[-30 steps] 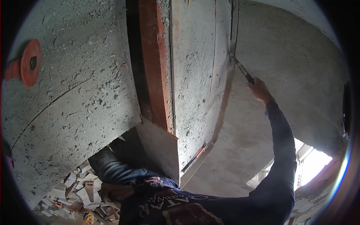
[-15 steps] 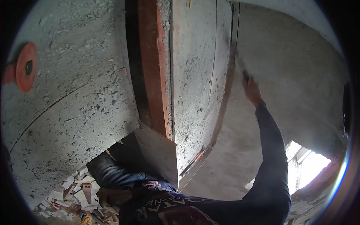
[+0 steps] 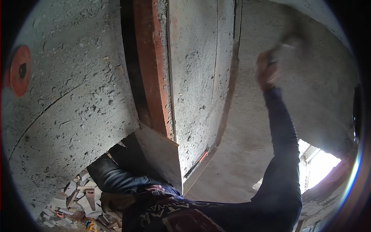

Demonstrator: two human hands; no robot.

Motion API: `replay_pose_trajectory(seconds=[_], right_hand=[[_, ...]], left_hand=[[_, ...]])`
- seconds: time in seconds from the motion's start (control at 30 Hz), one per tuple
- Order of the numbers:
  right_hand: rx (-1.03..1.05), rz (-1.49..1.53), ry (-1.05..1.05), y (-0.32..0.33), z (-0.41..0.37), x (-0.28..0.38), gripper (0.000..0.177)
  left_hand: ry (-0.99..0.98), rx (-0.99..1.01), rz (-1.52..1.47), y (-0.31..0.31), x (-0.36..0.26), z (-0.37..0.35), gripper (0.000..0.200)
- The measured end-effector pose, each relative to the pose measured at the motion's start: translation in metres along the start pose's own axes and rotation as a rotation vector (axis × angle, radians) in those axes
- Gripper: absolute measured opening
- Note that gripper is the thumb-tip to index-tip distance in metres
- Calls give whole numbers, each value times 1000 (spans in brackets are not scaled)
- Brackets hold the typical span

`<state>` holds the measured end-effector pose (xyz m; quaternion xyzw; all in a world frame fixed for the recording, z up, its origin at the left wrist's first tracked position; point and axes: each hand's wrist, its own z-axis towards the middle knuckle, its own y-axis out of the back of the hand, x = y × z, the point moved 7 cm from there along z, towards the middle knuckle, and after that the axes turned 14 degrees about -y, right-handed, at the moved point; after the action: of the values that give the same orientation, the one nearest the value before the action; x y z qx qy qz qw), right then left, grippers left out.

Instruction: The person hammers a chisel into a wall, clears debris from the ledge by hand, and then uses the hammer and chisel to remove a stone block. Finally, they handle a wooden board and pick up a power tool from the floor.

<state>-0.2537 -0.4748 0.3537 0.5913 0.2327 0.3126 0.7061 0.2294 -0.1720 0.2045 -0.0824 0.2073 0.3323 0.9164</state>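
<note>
My right hand (image 3: 267,71) is raised high at the end of a dark blue sleeve (image 3: 284,154) and is blurred by motion. It grips the dark handle of a slim metal tool (image 3: 285,40), which is also blurred and points up and right, away from the seam (image 3: 233,58) between the concrete beam face and the concrete slab. A wooden strip (image 3: 226,104) runs along that seam. My left hand does not show; only my torso in a printed shirt (image 3: 174,212) and a denim-clad limb (image 3: 116,176) fill the bottom of the view.
An orange-red board (image 3: 148,65) stands against the concrete beam. An orange disc (image 3: 20,70) sits on the rough concrete at far left. Wood scraps and rubble (image 3: 75,197) lie on the floor below. A bright opening (image 3: 320,166) is at lower right.
The tool's tip was in the seam a second ago. My right hand has since swung it up and to the right, away from the seam, and the view has shifted slightly.
</note>
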Motion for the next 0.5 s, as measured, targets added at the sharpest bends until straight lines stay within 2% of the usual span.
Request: replay_pose_trajectory(seconds=[0.03,0.07,0.1,0.17,0.23,0.3,0.33,0.4,0.43,0.5], right_hand=[[250,-559,-182,-13,-59,-20,37],[784,-564,-961,-12,-95,-73,42],[793,-546,-972,-11,-105,-51,42],[739,-364,-1108,10,-76,2,47],[528,-315,-825,31,-21,34,48],[219,-253,-403,54,46,99,44],[158,-89,-189,61,69,147,39],[92,160,131,70,110,193,35],[96,164,133,55,112,182,35],[-35,457,344,32,79,144,30]], left_hand=[[-6,-9,6,1,7,6,61],[-19,-25,29,3,16,13,61],[-32,-20,14,0,17,17,60],[-19,-36,25,-3,12,19,60],[12,-19,-22,-7,-9,13,60],[6,-38,-21,-10,-16,14,60],[5,-32,-27,-11,-21,9,60],[5,-27,-30,-12,-27,0,60],[4,-26,-26,-12,-26,-5,60],[4,-25,-22,-12,-22,-10,60]])
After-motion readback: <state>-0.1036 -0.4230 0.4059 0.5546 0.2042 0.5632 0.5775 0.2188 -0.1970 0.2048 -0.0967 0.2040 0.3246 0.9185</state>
